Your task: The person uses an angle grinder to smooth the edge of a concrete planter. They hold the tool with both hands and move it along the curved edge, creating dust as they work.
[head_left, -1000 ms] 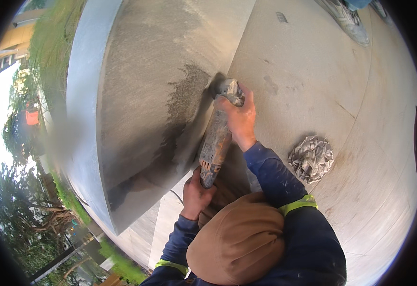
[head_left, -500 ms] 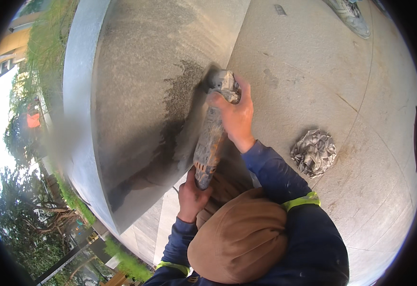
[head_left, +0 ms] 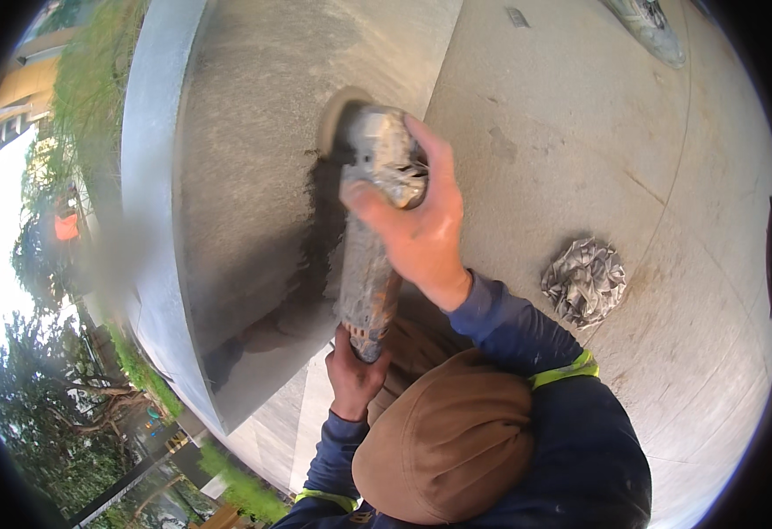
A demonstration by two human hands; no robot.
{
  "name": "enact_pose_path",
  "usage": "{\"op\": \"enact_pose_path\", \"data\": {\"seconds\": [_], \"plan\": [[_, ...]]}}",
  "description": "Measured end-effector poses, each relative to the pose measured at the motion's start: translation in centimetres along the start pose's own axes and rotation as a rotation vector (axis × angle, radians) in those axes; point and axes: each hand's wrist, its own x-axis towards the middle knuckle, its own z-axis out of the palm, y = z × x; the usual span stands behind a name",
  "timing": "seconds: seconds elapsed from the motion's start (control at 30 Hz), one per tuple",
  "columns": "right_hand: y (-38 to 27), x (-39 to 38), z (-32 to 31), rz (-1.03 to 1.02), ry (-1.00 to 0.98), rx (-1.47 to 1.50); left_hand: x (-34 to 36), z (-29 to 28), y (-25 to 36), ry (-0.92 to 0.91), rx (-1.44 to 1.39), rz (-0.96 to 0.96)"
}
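Note:
A dusty grey angle grinder (head_left: 370, 264) with orange showing through lies across both my hands. My right hand (head_left: 421, 225) wraps round its head end, thumb on one side and fingers on the other. Lower down, my left hand (head_left: 355, 375) grips the rear end of the body. The grinder's disc (head_left: 340, 123), blurred, is against or very close to the grey stone face (head_left: 253, 159); exact contact cannot be made out. Beside the tool, a dark patch (head_left: 315, 234) with a ragged edge runs down that face.
A crumpled, pleated grey bundle (head_left: 584, 282) rests on the pale floor (head_left: 562, 159) to the right. Someone's shoe (head_left: 650, 31) shows at the top right. A brown cap (head_left: 443, 436) fills the lower middle. Beyond the stone's pale edge (head_left: 152, 176) are plants (head_left: 95, 106).
The grinder's head has moved left and a little upward over the stone face, my right hand going with it. My left hand has shifted only slightly.

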Motion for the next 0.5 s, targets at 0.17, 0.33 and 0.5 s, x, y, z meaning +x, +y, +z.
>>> {"op": "enact_pose_path", "data": {"seconds": [0.17,0.33,0.5], "plan": [[4.7,0.6,-1.9,0.268,0.079,-0.050,0.8,0.5,0.4,-0.169,0.137,-0.102],[1.0,0.0,-0.6,0.079,0.019,-0.043,0.3,0.3,-0.2,-0.087,0.071,-0.020],[3.4,0.4,-1.1,0.121,0.048,-0.078,0.6,0.5,-0.1,-0.131,0.093,-0.058]]}}
